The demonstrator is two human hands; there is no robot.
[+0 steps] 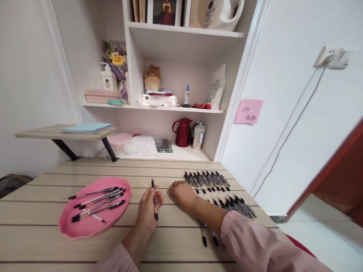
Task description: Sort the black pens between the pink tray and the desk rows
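Where the right forearm crosses, pens hide (partly).

Left hand curled, palm up; right hand near it, palm down

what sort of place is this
Probably a room in a home, perhaps a study corner: a striped, wood-look tabletop stands against white shelves that hold household things such as a red jug and a framed picture.
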